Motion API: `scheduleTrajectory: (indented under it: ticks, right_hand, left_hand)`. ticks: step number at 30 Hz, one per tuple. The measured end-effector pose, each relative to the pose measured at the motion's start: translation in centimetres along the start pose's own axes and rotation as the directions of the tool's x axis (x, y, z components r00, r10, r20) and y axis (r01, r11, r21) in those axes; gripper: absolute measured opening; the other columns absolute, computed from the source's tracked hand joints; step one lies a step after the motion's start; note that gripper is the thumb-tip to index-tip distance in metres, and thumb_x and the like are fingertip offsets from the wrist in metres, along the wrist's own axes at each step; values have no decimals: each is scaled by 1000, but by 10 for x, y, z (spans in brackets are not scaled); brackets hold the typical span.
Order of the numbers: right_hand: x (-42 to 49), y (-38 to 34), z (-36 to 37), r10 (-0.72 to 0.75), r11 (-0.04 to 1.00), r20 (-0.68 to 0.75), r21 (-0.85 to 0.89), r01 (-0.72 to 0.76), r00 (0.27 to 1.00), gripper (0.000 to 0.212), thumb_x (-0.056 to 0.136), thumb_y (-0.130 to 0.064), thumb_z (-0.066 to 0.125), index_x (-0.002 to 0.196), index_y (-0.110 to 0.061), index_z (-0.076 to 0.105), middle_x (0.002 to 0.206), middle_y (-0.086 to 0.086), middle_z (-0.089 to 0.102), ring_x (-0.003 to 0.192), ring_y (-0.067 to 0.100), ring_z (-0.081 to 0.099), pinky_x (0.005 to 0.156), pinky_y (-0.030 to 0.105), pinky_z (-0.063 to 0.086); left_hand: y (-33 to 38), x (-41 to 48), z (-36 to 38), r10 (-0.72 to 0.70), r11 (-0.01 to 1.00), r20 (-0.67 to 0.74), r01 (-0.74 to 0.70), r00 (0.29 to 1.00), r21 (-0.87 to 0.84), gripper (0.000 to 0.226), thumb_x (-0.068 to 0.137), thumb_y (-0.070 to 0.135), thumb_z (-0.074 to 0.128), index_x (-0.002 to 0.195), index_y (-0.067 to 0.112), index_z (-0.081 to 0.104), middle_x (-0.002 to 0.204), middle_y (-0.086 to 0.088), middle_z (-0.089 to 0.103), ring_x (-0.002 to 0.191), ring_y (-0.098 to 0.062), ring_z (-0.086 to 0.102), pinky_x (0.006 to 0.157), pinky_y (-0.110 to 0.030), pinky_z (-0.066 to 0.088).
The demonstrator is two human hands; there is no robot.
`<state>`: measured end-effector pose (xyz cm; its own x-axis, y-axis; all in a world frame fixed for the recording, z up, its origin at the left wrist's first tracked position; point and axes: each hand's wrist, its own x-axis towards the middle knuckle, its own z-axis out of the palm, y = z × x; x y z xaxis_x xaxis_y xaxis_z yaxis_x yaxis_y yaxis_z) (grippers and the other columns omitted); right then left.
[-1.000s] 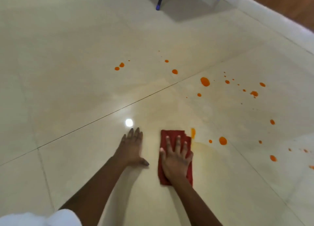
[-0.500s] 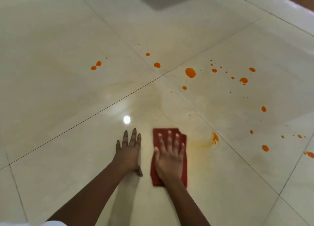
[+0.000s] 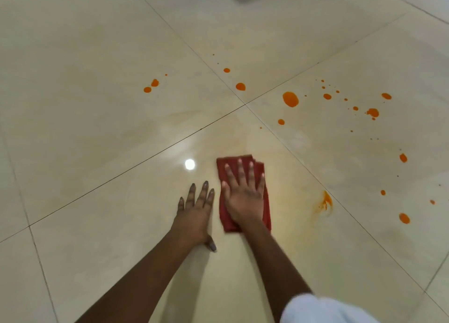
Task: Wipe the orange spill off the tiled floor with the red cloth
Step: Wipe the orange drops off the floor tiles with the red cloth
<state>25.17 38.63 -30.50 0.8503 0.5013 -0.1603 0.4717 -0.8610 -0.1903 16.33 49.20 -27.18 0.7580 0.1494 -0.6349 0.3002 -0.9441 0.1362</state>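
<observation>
right hand (image 3: pixel 243 196) lies flat, fingers spread, pinning the folded cloth (image 3: pixel 243 167) to the floor (image 3: pixel 97 128) for pressure. left hand (image 3: pixel 196 213), open and empty, braces beside it. spill (image 3: pixel 290 99) dots sit well beyond, a smear (image 3: pixel 325 202) off right.

right hand (image 3: pixel 244 198) on cloth (image 3: pixel 243 163) | left hand (image 3: pixel 194 215) beside | spill (image 3: pixel 290 99) beyond

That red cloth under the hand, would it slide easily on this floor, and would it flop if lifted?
The red cloth probably slides easily: the tiled floor looks glossy and mirrors a lamp. It lies folded in soft layers under the flat right hand, so it would likely droop and unfold when lifted. It looks thin, so probably light.
</observation>
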Motion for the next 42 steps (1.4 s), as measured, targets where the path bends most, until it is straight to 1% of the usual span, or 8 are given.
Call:
scheduleTrajectory:
  ticks: [6, 9, 14, 23, 29, 32, 36, 42]
  right_hand:
    - [-13, 89, -19, 449, 893, -18, 30, -449, 893, 53, 99, -43, 18, 148, -33, 2, 158, 1, -5, 144, 25, -9, 114, 51, -6]
    - [-53, 69, -8, 374, 927, 9, 38, -374, 927, 54, 95, -45, 14, 148, -33, 9, 158, 2, 1, 144, 26, -6, 113, 50, -5]
    - [-108, 70, -7, 188, 981, 90, 22, -191, 978, 51, 90, -38, 27, 137, -30, 42, 145, 4, 43, 135, 31, 35, 104, 55, 28]
    - [-63, 152, -40, 446, 884, 82, 111, -453, 891, 51, 100, -41, 19, 148, -35, 2, 158, 1, -8, 143, 25, -13, 114, 50, -4]
    - [-107, 120, -16, 36, 999, 88, 30, -39, 996, 53, 93, -47, 10, 146, -39, 6, 155, -5, -3, 143, 24, -10, 115, 39, -2]
    - [-134, 175, -25, 248, 968, 21, 39, -248, 969, 53, 95, -46, 13, 145, -32, 18, 153, -1, 13, 142, 32, 15, 113, 43, 13]
    - [-48, 201, -40, 449, 888, 107, 61, -456, 887, 53, 98, -46, 17, 146, -37, -5, 157, -1, -14, 143, 25, -15, 115, 50, 1]
    - [-38, 147, -42, 132, 988, 199, 50, -145, 971, 53, 85, -64, -8, 135, -52, -21, 147, -8, -27, 137, 19, -29, 114, 44, -7]
  left_hand:
    - [-1, 1, 1, -4, 1000, -6, 4, 1000, 13, 139, 59, 49, 82, 147, 14, -19, 151, -2, -35, 140, -32, -28, 115, -52, 0]
    - [3, -2, -2, -7, 999, 4, 7, 1000, 49, 138, 60, 51, 81, 148, 13, -18, 153, -4, -33, 141, -33, -25, 115, -52, 3]
    - [21, -10, -12, -9, 995, -6, 10, 1000, 94, 127, 69, 56, 73, 148, 8, -14, 155, -10, -25, 144, -30, -19, 117, -49, 3]
    - [73, 6, -21, 196, 967, -22, -190, 980, 172, 109, 81, 57, 60, 149, 7, -10, 157, -8, -20, 144, -27, -18, 117, -45, 1]
    - [87, 39, -19, 156, 982, -56, -149, 986, 114, 125, 71, 61, 68, 148, 8, -15, 154, -9, -30, 141, -33, -25, 115, -50, -4]
    - [96, 44, -20, 105, 988, -3, -104, 994, 116, 132, 67, 59, 72, 146, 6, -19, 151, -11, -34, 139, -39, -27, 113, -57, -3]
    - [107, 45, -22, 38, 994, 36, -42, 999, 104, 134, 65, 50, 78, 145, 2, -19, 151, -14, -33, 138, -43, -25, 111, -63, 0]
    - [102, 44, -28, 36, 992, 48, -41, 998, 119, 132, 66, 52, 75, 145, 5, -21, 152, -11, -32, 139, -41, -25, 111, -60, -3]
